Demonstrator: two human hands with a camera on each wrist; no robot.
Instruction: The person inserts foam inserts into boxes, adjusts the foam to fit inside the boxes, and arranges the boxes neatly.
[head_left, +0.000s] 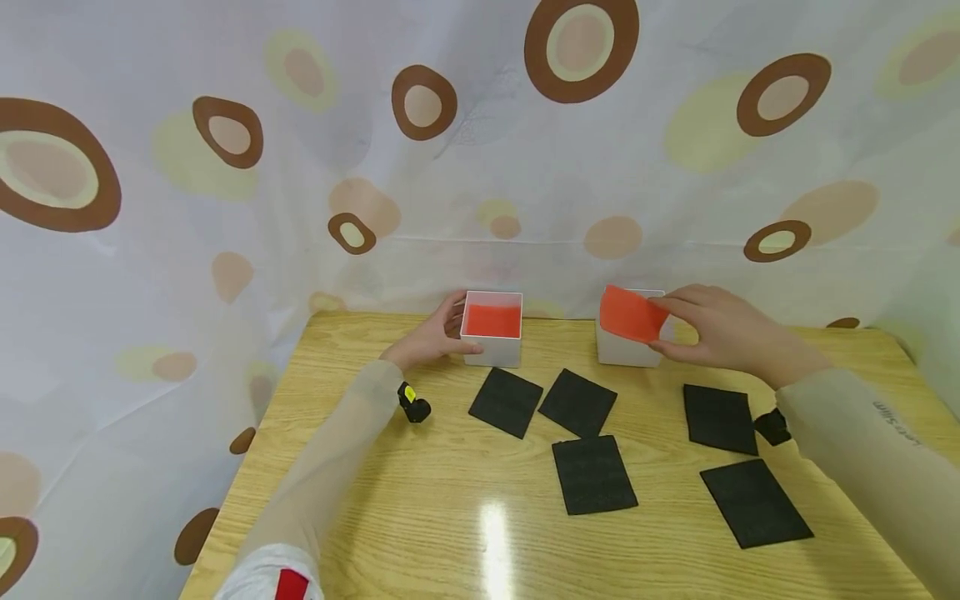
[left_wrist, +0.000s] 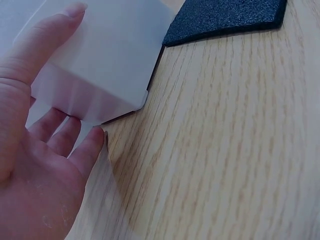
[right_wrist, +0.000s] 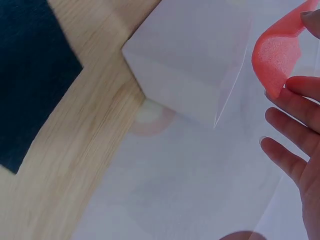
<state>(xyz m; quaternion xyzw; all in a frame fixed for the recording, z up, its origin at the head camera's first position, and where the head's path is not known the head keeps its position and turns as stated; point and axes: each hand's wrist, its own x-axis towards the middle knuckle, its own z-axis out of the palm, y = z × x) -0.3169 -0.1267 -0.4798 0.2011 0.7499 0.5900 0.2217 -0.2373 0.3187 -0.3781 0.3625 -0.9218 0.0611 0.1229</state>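
Observation:
My left hand (head_left: 427, 340) holds the left white box (head_left: 492, 352), its thumb along the front wall and its fingers at the left side. Inside that box lies a red piece (head_left: 492, 321). Above the right white box (head_left: 628, 352), my right hand (head_left: 723, 333) pinches a red foam sheet (head_left: 632, 315) between thumb and fingers. The sheet is tilted and covers much of that box's opening, so its inside is hidden. In the right wrist view the red foam sheet (right_wrist: 277, 57) bends in a curve, and the other fingers are spread below it.
Several black foam squares lie on the wooden table (head_left: 420, 517): two before the left box (head_left: 506, 402) (head_left: 577, 403), one nearer me (head_left: 595, 475), two at the right (head_left: 721, 418) (head_left: 757, 503). A patterned curtain (head_left: 480, 183) hangs right behind the boxes.

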